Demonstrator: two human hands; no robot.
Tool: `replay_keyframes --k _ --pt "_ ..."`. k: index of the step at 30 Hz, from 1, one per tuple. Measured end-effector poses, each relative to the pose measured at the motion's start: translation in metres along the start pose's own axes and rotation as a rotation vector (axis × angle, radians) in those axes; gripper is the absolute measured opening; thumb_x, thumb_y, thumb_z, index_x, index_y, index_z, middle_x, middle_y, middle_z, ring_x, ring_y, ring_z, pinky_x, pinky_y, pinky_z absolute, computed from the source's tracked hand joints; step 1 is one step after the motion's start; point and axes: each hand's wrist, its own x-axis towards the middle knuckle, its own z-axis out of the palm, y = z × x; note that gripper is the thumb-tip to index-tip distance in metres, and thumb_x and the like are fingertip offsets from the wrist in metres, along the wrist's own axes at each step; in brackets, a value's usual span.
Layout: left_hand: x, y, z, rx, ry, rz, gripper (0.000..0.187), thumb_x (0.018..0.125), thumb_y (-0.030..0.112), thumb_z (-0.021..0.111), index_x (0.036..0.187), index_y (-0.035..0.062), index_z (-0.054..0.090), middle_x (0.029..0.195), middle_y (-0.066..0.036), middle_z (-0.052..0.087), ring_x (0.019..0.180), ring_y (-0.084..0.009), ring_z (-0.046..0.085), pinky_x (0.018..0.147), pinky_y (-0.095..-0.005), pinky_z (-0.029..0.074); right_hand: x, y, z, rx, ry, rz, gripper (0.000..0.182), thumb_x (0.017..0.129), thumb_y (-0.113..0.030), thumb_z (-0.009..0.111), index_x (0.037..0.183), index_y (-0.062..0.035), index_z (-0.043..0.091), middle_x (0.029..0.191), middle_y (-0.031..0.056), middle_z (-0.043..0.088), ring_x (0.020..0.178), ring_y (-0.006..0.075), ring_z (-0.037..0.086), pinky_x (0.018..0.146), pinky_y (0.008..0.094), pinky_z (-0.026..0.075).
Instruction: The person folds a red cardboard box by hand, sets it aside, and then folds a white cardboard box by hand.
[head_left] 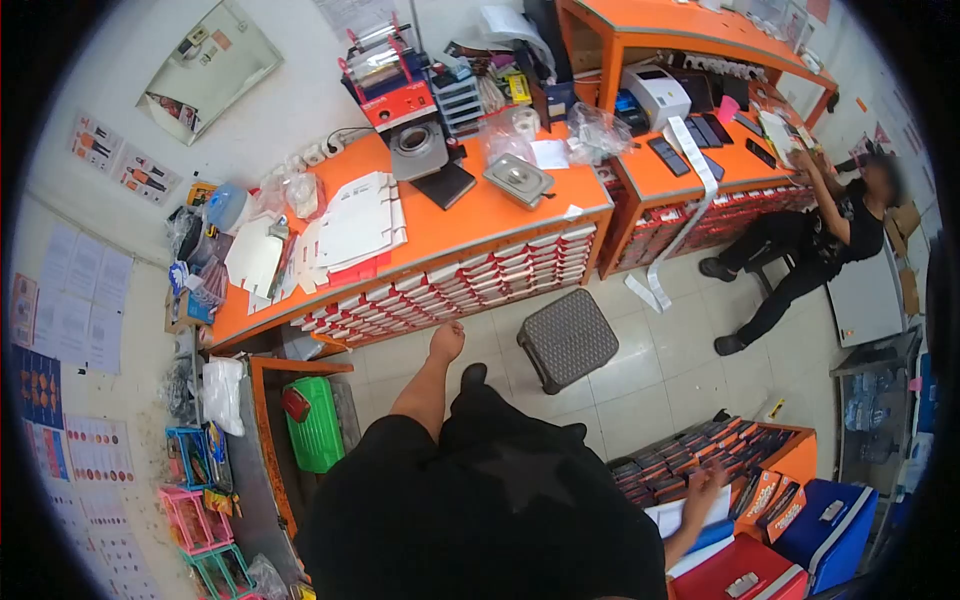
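My left hand (pixel 447 342) hangs at my side over the tiled floor, its fingers curled into a loose fist with nothing showing in them. In front of it are stacked rows of small white-and-red boxes (pixel 440 285) under the orange counter (pixel 440 232). At the lower right, my right hand (pixel 706 490) is held with fingers apart, overlapping the packed dark boxes (pixel 660 465) in this view. White papers (pixel 672 517) lie just below that hand, beside a red box (pixel 738 572) and orange-and-black cartons (pixel 770 505).
A grey stool (pixel 568 340) stands on the floor ahead. Flat white cartons (pixel 345 230), a cup-sealing machine (pixel 400 105) and a lidded metal pan (pixel 518 180) sit on the counter. A seated person (pixel 840 220) works at the far right desk. A green crate (pixel 315 425) is at left.
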Motion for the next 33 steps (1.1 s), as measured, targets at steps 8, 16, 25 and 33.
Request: replay_keyframes --k 8,16,25,33 --pt "0.147 -0.054 -0.165 0.253 0.409 0.357 0.049 0.077 0.017 0.074 0.122 0.0047 0.059 0.126 -0.020 0.058 0.121 -0.0391 0.052 0.104 -0.0483 0.042 -0.029 -0.066 0.283 -0.029 -1.031 0.179 0.051 0.090 -0.033 0.069 0.127 0.0007 0.059 0.097 0.0152 0.073 0.088 0.0261 0.071 0.076 0.0356 0.055" --pt "0.258 -0.135 -0.280 0.669 0.001 0.292 0.083 0.085 0.046 0.071 0.151 0.0072 0.037 0.158 -0.019 0.032 0.141 -0.0392 0.037 0.113 -0.0454 0.038 -0.044 -0.102 0.361 0.010 -1.011 0.610 0.045 0.091 -0.034 0.068 0.120 -0.0006 0.062 0.089 0.0126 0.071 0.073 0.0193 0.069 0.062 0.0346 0.053" --pt "0.256 -0.114 -0.289 0.619 -0.075 0.438 0.036 0.099 0.031 0.050 0.126 0.0104 0.063 0.117 -0.017 0.069 0.105 -0.0353 0.066 0.088 -0.0476 0.054 0.009 -0.123 0.333 0.108 -0.822 0.614 0.037 0.094 -0.030 0.065 0.121 -0.0050 0.061 0.094 0.0092 0.067 0.080 0.0199 0.067 0.059 0.0347 0.054" --pt "0.243 -0.090 -0.338 0.356 0.249 0.304 0.030 0.084 0.035 0.074 0.086 0.0054 0.074 0.072 -0.017 0.069 0.068 -0.0323 0.067 0.065 -0.0441 0.050 0.032 -0.040 0.314 0.095 -0.825 0.685 0.037 0.091 -0.035 0.067 0.115 -0.0061 0.062 0.095 0.0113 0.067 0.080 0.0244 0.069 0.061 0.0449 0.060"
